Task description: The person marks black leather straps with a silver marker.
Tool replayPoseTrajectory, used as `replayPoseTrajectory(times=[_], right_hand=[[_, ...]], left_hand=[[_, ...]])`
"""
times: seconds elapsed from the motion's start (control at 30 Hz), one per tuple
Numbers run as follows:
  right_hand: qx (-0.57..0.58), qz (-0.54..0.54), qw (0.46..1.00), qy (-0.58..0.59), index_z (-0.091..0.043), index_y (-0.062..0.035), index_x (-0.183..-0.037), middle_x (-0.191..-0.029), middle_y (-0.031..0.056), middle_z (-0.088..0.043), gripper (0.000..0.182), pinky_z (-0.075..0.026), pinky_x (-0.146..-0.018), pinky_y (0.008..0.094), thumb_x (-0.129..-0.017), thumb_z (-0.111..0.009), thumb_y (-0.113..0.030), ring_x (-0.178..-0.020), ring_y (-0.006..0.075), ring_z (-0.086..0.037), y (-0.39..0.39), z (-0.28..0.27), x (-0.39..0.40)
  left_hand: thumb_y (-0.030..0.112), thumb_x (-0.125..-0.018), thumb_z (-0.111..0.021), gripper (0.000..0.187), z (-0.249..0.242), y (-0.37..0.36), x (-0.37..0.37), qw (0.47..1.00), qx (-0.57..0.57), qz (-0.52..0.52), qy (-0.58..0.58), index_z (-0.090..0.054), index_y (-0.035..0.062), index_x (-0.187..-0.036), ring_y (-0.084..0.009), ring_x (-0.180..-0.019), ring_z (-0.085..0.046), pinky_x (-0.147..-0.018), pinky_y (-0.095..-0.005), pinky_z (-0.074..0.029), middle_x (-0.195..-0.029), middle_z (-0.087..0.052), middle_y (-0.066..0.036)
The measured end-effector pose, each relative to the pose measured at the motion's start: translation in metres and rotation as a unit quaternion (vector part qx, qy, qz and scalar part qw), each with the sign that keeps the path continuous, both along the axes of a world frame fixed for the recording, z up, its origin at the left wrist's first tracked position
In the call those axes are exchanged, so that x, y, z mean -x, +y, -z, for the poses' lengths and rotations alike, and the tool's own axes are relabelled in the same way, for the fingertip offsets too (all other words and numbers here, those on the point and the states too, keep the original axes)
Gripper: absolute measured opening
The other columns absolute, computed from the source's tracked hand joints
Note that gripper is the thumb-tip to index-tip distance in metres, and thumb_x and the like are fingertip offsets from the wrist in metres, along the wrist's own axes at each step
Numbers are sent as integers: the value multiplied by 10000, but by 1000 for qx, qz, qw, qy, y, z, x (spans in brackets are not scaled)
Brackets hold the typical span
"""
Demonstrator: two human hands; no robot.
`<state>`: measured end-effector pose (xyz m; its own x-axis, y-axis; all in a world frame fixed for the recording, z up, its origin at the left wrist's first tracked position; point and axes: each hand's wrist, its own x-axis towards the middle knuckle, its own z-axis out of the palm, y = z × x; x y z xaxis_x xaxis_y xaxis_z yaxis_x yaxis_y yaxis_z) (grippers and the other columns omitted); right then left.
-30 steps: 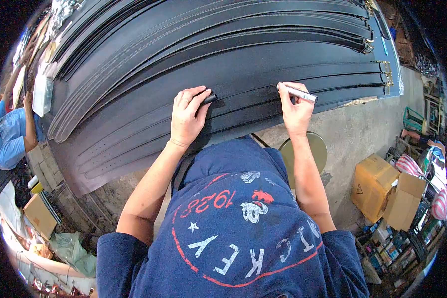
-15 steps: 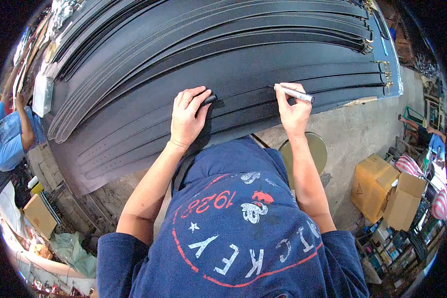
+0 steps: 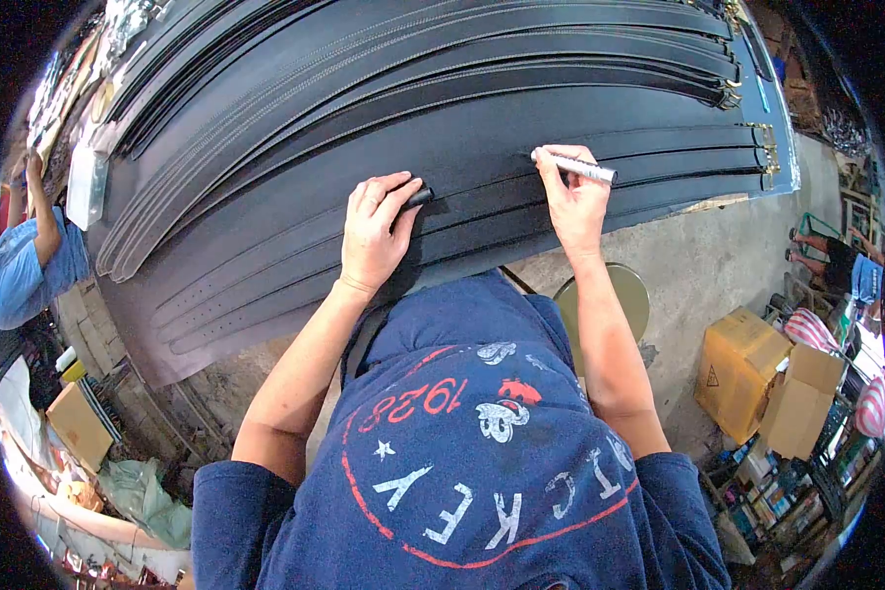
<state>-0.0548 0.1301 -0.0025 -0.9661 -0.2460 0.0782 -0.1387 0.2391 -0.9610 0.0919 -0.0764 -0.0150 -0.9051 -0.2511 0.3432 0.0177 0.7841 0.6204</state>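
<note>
In my right hand (image 3: 575,202) is a white marker pen (image 3: 587,169), pinched between thumb and fingers, its tip pointing left, close over the edge of a black belt (image 3: 497,190). My left hand (image 3: 376,224) rests over the same group of belts, fingers curled around a short black cylinder (image 3: 420,198) that looks like a marker cap. Several black belts lie side by side under both hands, with holes at their left ends and metal buckles (image 3: 769,155) at the right.
More black stitched belts (image 3: 383,113) lie across the dark table (image 3: 147,339) farther off. Someone in a blue shirt (image 3: 25,270) is at the left; another person (image 3: 841,261) stands far right. A round stool (image 3: 615,305) and cardboard boxes (image 3: 742,364) are on the floor at right.
My right hand has moved slightly up and left with the marker pen, from a lower belt edge to a higher one. My left hand has shifted only slightly right.
</note>
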Motion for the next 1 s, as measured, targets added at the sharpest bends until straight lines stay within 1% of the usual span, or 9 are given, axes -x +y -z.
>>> replayPoseTrajectory(times=[0.1, 0.4, 0.5, 0.6, 0.67, 0.73, 0.8, 0.83, 1.0], right_hand=[[-29, 5, 1000, 7, -670, -29, -906, -783, -5, -658, 103, -462, -626, 216, -875, -734, -103, -682, 40, -545, 1, 1, 1], [-21, -1, 1000, 12, -671, -22, -900, -773, -4, -655, 105, -468, -619, 226, -867, -736, -98, -662, 51, -549, 0, 6, 2], [-61, -18, 997, 34, -674, -24, -905, -785, 1, -663, 99, -470, -616, 228, -862, -737, -88, -663, 53, -554, 0, -1, 1], [-88, -23, 994, 55, -677, -18, -914, -818, 9, -676, 98, -475, -645, 225, -860, -735, -75, -699, 61, -580, -1, -4, 2], [-12, -10, 1000, -3, -676, -10, -920, -841, 18, -682, 92, -478, -674, 221, -869, -725, -69, -729, 70, -597, 1, -4, 4], [80, 6, 995, -58, -668, -2, -934, -868, 40, -689, 79, -480, -718, 213, -892, -700, -61, -775, 85, -618, 10, -3, 10], [109, 71, 988, -79, -659, -13, -940, -861, 51, -688, 67, -481, -692, 211, -903, -687, -61, -756, 78, -611, 21, -2, 20], [127, 94, 984, -77, -652, -16, -943, -854, 56, -687, 66, -480, -662, 215, -904, -681, -61, -731, 78, -606, 28, 0, 26], [157, 186, 969, -42, -642, -6, -926, -827, 63, -685, 79, -482, -636, 221, -899, -682, -68, -685, 94, -607, 64, 0, 49]], left_hand=[[-8, -748, -734, 334, 0, 0, 0, 1000, 0, 1, -2, -690, 68, -1071, -283, -1005, -610, -885, -365, -487, -1109, -661, -88], [-10, -743, -735, 343, 0, 1, 0, 1000, -3, -1, -6, -688, 70, -1073, -287, -1010, -607, -889, -369, -485, -1113, -660, -86], [-10, -742, -736, 344, 0, 2, 0, 1000, 0, -2, -5, -685, 70, -1073, -288, -1008, -607, -890, -370, -486, -1109, -660, -85], [-3, -729, -739, 370, 0, 2, 1, 1000, -2, 1, -1, -676, 71, -1086, -287, -1020, -599, -904, -377, -475, -1118, -650, -79], [11, -705, -745, 418, 3, -1, -1, 1000, -3, 9, -2, -660, 74, -1110, -286, -1048, -581, -928, -392, -452, -1142, -629, -70], [-3, -726, -739, 371, 1, -1, 0, 1000, -3, 3, -3, -677, 71, -1085, -288, -1025, -600, -909, -379, -472, -1118, -651, -83], [-1, -733, -738, 358, 0, 1, 0, 1000, -3, 2, -5, -680, 69, -1078, -290, -1022, -603, -907, -380, -473, -1114, -654, -85], [9, -728, -740, 367, 1, 0, 0, 1000, -3, 5, -4, -674, 69, -1085, -291, -1030, -596, -916, -388, -465, -1122, -646, -81], [16, -736, -734, 356, -1, 1, 0, 1000, -9, 0, -17, -676, 70, -1083, -293, -1039, -593, -924, -395, -459, -1123, -646, -76]])
